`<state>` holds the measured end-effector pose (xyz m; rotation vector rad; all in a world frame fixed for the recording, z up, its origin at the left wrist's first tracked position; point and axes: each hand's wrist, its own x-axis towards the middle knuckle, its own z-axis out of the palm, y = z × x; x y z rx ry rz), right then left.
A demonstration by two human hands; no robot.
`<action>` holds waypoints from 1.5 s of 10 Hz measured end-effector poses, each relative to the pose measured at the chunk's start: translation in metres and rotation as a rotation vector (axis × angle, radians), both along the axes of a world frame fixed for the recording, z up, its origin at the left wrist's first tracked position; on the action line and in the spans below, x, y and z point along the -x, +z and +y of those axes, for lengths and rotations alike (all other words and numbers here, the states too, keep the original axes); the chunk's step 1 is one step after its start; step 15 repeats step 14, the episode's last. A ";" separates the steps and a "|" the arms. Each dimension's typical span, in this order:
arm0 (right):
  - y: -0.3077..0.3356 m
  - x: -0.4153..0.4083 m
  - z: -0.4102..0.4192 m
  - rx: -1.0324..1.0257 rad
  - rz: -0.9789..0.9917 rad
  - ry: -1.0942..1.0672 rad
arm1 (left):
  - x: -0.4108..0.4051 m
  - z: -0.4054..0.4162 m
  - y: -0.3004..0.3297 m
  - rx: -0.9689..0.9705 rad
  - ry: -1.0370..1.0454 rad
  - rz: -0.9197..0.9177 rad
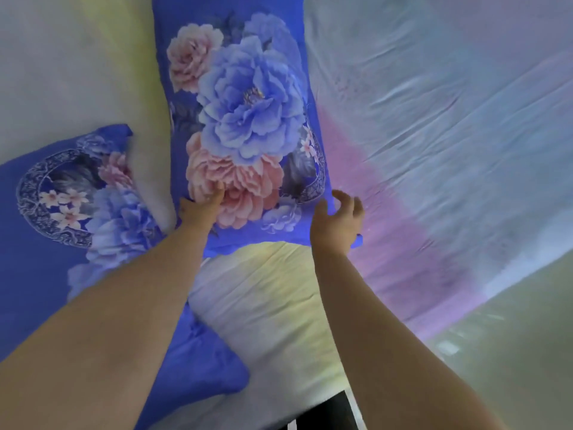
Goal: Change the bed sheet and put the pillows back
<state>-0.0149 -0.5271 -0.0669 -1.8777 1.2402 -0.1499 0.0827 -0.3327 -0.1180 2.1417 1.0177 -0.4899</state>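
Observation:
A blue pillow with large blue and pink flowers [245, 119] lies lengthwise on the pastel rainbow bed sheet [434, 119]. My left hand [201, 206] presses on the pillow's near end with straight fingers. My right hand [338, 215] is at the pillow's near right corner, fingers loosely spread, touching its edge. A second pillow with the same flower print [62, 218] lies to the left, partly under my left forearm.
The sheet covers the whole bed, with light creases on the right side. A dark gap [325, 411] at the bottom marks the bed's near edge. A pale floor strip [511, 330] shows at the lower right.

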 end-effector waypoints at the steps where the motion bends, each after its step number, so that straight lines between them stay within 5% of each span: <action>1: -0.011 -0.041 -0.013 -0.175 0.049 0.250 | -0.007 0.018 -0.019 0.053 0.007 -0.074; 2: -0.028 -0.070 -0.018 -0.503 0.050 0.212 | -0.013 0.042 -0.033 0.163 0.042 -0.084; 3: -0.032 -0.071 0.000 -0.581 0.106 0.247 | -0.012 0.034 -0.011 0.290 -0.044 -0.105; 6: 0.079 -0.113 0.098 -0.292 -0.352 0.334 | -0.025 0.069 0.094 -0.098 -0.068 -0.623; 10: 0.232 -0.196 0.300 -0.229 -0.669 0.690 | -0.076 0.285 0.256 -0.345 0.151 -1.054; 11: 0.257 -0.233 0.343 -0.152 -0.622 0.837 | -0.103 0.347 0.288 -0.393 0.172 -0.996; 13: 0.237 -0.233 0.395 0.076 -0.189 1.240 | -0.120 0.446 0.259 -0.256 -0.001 -0.544; 15: 0.221 -0.195 0.410 0.044 -0.093 1.390 | -0.099 0.445 0.234 -0.211 -0.086 -0.552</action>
